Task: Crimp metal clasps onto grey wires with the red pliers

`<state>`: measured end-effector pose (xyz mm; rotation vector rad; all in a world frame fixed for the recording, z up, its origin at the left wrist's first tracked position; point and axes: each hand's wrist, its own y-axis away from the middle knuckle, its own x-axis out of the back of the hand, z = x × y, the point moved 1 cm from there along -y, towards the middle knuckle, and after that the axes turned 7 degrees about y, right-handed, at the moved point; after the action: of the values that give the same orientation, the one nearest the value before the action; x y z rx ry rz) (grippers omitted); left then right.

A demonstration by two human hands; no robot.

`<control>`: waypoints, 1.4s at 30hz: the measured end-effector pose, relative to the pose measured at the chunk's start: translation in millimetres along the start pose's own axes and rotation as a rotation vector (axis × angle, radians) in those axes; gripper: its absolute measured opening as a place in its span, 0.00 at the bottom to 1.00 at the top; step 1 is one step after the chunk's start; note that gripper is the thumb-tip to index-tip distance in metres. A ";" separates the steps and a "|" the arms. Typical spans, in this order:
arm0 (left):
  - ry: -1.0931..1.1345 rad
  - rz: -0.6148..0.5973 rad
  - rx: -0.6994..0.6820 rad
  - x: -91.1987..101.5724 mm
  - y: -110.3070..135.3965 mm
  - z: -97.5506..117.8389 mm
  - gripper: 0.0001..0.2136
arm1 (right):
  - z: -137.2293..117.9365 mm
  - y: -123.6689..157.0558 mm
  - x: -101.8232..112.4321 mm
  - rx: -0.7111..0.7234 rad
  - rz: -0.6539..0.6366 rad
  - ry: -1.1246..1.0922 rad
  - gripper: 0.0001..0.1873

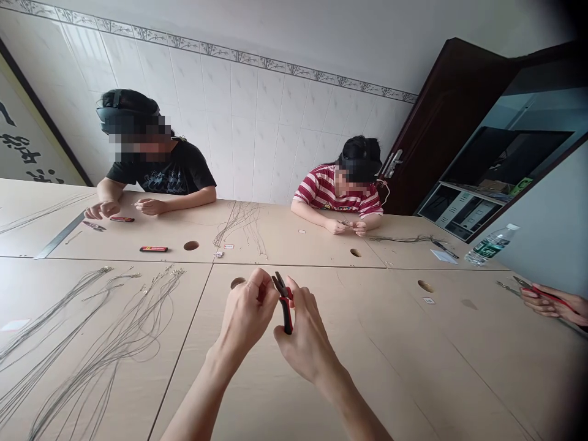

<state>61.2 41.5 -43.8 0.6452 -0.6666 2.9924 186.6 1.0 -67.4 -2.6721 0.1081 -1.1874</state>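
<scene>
Held up over the table, my right hand (305, 327) is closed around a pair of pliers (285, 309) with black and red handles. The jaws point up and away from me and stand slightly apart. Just left of them, my left hand (252, 309) is closed in a pinch, its fingertips close to the jaws. Whatever it pinches is too small or hidden to make out. Bundles of thin grey cords (124, 343) with small metal ends lie on the table to the left of my hands.
Across the table (367, 367) sit two people, in a black shirt (179, 168) and a striped shirt (316, 187). At right, another person's hand (546, 304) holds red-handled pliers. A water bottle (491, 245), more cords (239, 223) and a red-black pack (154, 249) lie about.
</scene>
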 end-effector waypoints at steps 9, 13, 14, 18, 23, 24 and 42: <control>-0.053 -0.008 -0.073 -4.6 1.1 -2.9 0.08 | -1.5 -2.8 -0.7 0.013 0.060 -0.007 0.37; -0.057 -0.016 -0.066 -4.8 0.9 -3.4 0.08 | -1.0 -3.5 -1.3 0.006 0.057 -0.032 0.22; -0.055 -0.018 -0.064 -4.9 0.6 -3.5 0.08 | -0.8 -3.7 -1.4 -0.004 0.048 -0.033 0.18; -0.023 -0.032 -0.043 -4.3 0.2 -3.5 0.08 | 0.2 -4.7 -0.5 -0.026 0.037 -0.034 0.12; 0.119 -0.075 0.057 -1.2 1.8 1.3 0.04 | 2.1 -5.8 2.2 -0.036 0.058 -0.141 0.12; 0.146 -0.074 0.078 -0.7 2.2 2.8 0.03 | 2.7 -5.9 2.5 -0.040 0.060 -0.167 0.12; 0.217 -0.343 0.110 2.8 7.1 12.2 0.13 | 9.4 -1.7 9.7 0.001 0.101 -0.239 0.13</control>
<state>62.7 29.8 -35.5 0.3817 -0.3407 2.7351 200.0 2.7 -66.2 -2.7474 0.2012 -0.8315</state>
